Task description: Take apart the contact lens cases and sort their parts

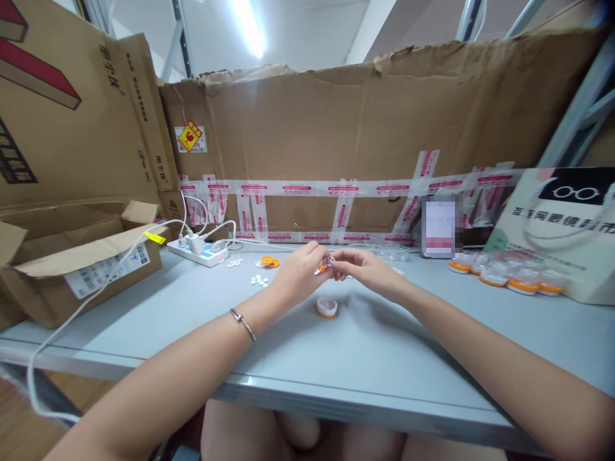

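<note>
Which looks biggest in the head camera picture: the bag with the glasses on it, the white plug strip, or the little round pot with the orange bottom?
1. Bag, easily the largest.
2. Plug strip, long and flat.
3. Round pot, the smallest, though it sits nearer the camera.

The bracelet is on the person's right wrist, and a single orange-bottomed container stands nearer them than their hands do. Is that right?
Not quite: the head view shows the bracelet on the left wrist. A single orange-bottomed container does stand nearer the person than the left hand and right hand.
</note>
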